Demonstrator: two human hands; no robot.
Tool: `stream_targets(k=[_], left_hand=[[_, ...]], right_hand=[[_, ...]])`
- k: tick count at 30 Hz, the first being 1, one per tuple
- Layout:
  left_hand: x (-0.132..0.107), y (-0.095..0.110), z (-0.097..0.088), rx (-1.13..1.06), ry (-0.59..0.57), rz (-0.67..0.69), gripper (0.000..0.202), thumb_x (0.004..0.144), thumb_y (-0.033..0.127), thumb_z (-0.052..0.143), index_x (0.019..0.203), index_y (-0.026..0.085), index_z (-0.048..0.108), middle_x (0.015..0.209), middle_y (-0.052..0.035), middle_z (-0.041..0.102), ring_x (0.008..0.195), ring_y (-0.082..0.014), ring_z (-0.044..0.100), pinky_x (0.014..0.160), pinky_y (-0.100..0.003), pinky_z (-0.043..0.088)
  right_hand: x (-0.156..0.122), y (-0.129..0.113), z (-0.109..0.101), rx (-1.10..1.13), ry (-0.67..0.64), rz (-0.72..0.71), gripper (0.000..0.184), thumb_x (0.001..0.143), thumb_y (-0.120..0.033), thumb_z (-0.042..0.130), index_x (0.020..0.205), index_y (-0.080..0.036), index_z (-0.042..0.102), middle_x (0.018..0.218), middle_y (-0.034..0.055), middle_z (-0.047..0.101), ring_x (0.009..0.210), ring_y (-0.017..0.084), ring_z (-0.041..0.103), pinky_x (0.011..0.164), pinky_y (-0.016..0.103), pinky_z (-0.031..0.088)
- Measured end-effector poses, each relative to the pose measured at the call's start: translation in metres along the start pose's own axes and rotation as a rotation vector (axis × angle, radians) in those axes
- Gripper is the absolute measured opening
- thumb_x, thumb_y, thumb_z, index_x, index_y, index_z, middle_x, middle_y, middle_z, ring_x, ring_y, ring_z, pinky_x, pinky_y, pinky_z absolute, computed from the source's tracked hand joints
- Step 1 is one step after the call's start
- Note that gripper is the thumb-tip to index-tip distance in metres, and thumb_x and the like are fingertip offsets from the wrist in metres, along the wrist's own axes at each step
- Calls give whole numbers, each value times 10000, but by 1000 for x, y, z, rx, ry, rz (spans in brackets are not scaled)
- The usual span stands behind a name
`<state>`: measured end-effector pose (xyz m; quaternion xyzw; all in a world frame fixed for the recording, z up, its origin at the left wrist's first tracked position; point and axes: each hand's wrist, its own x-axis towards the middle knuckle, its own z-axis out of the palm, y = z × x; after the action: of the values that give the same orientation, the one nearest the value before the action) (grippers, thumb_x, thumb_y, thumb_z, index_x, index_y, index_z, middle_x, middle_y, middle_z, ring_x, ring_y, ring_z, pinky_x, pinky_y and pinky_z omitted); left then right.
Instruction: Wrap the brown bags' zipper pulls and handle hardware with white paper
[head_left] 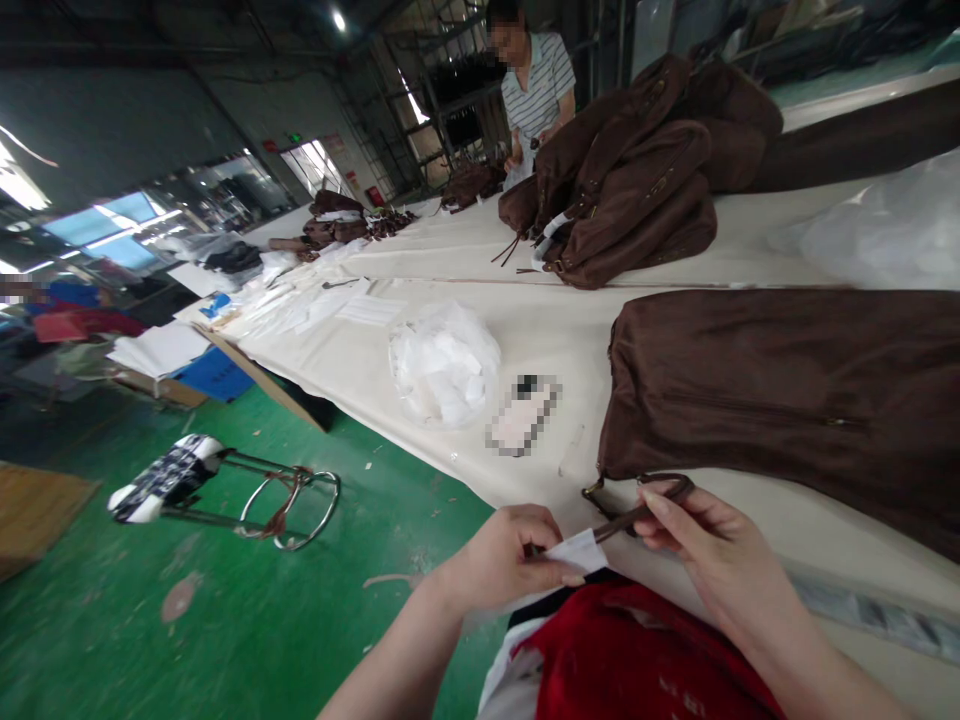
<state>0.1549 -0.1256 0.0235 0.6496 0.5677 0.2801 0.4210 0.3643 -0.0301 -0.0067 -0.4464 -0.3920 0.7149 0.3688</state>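
Observation:
A brown bag (787, 400) lies flat on the long cream table (480, 290) in front of me. Its thin brown strap (637, 510) reaches toward me at the table's near edge. My right hand (712, 550) pinches that strap near its end. My left hand (510, 555) is closed on a small white paper piece (581, 550) wrapped round the strap's tip. Both hands hover over my red lap, close together.
A crumpled white plastic bag (444, 365) and a phone (525, 412) lie on the table to the left. A heap of brown bags (637, 180) sits farther back, with a person in a striped shirt (536, 85) behind it. A toppled stool (225, 480) lies on the green floor.

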Motion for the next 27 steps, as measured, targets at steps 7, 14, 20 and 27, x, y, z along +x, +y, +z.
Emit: stream_targets(k=[7, 14, 20, 27], left_hand=[[5, -2, 8, -14, 120, -61, 326, 807, 437, 649, 734, 120, 662, 744, -33, 586, 673, -110, 518, 600, -204, 387], [5, 11, 7, 149, 25, 14, 401, 961, 359, 384, 724, 145, 628, 776, -38, 564, 744, -124, 520, 706, -225, 414], [12, 21, 14, 234, 135, -144, 431, 947, 353, 386, 575, 156, 477, 662, 10, 456, 652, -102, 451, 608, -212, 360], [9, 24, 15, 173, 68, -371, 457, 899, 444, 395, 539, 181, 293, 573, 51, 194, 538, -79, 228, 476, -237, 180]], right_hand=[[-6, 18, 8, -248, -278, 46, 395, 676, -536, 730, 827, -172, 751, 761, 65, 703, 692, 195, 619, 616, 272, 497], [-7, 6, 4, -137, -248, 211, 476, 682, -596, 694, 898, -172, 699, 497, -40, 498, 429, 92, 402, 406, 212, 296], [-6, 17, 16, -275, -311, 176, 488, 772, -632, 563, 566, -193, 503, 424, -37, 468, 369, 85, 382, 393, 219, 268], [12, -2, -8, -849, -402, 69, 597, 878, -650, 290, 551, -211, 527, 397, 15, 520, 353, 138, 454, 430, 263, 325]])
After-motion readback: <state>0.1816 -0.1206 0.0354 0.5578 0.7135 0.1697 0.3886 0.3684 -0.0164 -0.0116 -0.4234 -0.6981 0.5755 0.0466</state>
